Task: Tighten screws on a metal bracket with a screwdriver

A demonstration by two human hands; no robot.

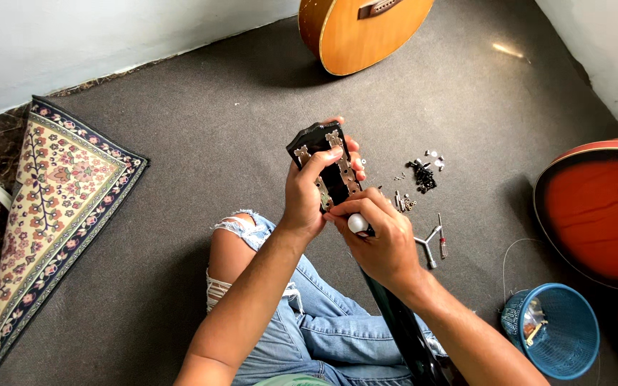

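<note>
The person is sitting on a grey carpet (202, 129), holding a black guitar headstock (321, 161) upright over a knee in torn jeans (309, 322). The left hand (307, 193) is clamping around the headstock from its nine o'clock side, thumb lying across the metal tuner plates. The right hand (384, 239) is closing on a white tuner knob (357, 223) at the headstock's six o'clock end. The neck (402, 329) is running down toward five o'clock between the legs.

The headstock is looking stiff and glossy, likely slippery; gripping its edges seems safest, since the tuner posts and knobs are small and probably fragile.

At three o'clock of the hands, loose screws and small parts (423, 175) and a small screwdriver (442, 239) are lying on the carpet. A blue basket (563, 339) is sitting at four o'clock, a red guitar (595, 207) beside it, and an amber guitar (359, 32) at twelve.
</note>
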